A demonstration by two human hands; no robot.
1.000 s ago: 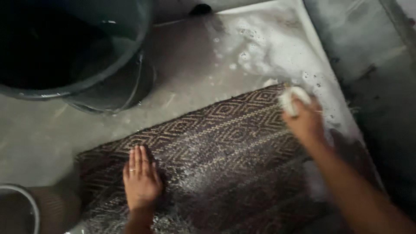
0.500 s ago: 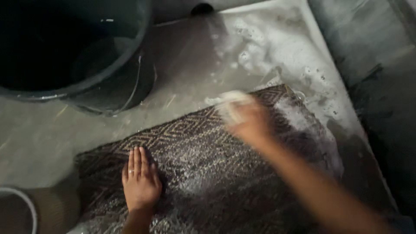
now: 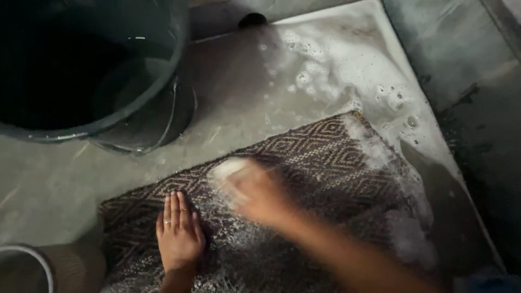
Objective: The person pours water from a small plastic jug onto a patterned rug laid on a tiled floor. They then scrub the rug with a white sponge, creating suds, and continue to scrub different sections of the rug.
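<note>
My left hand (image 3: 178, 236) lay flat and open at lower left, pinning the woven mat (image 3: 325, 163) against sliding. My blurred right hand (image 3: 255, 190), mid-frame, was closed around a pale scrubber (image 3: 225, 169) pressed onto the soapy mat.

- The right hand (image 3: 255, 192), gripping a pale, rounded object (image 3: 227, 168) that may be soap, though blur hides it, has swept from the far right corner of the dark diamond-patterned woven mat (image 3: 325, 157) leftward, now near the left hand (image 3: 179, 236).
- White suds (image 3: 374, 146) now lie along that uncovered right corner.
</note>
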